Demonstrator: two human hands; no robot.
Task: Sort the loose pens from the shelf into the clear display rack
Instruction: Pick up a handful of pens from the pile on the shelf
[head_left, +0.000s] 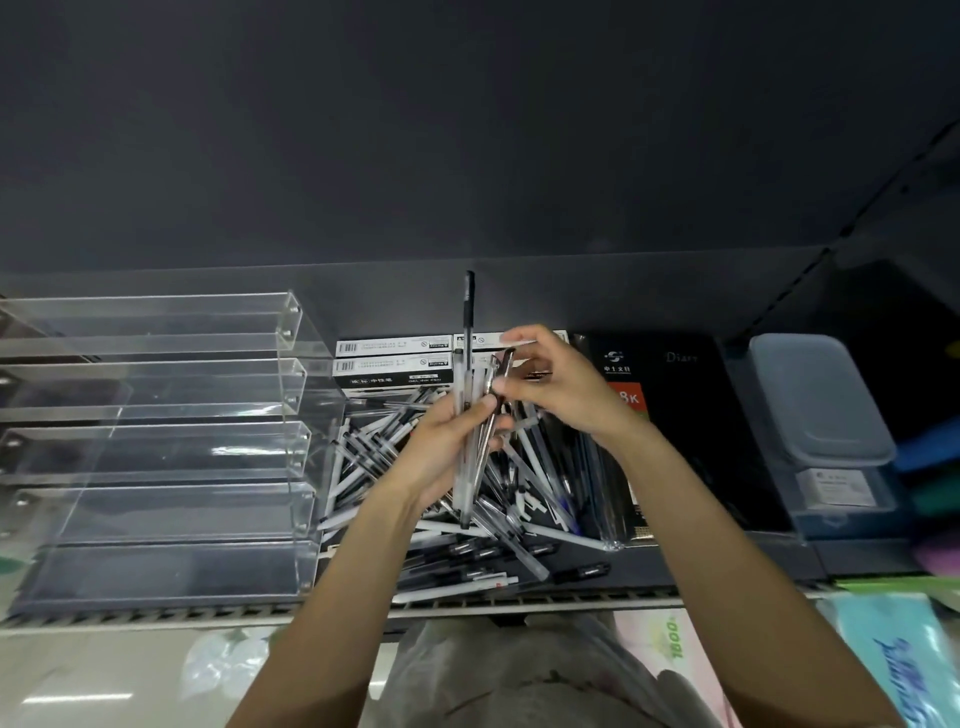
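Clear acrylic, the display rack stands empty to the left of the fingers. The left hand clamps a bundle of pens upright, likely to square their ends; the right hand pinches one against it, above the loose pile.
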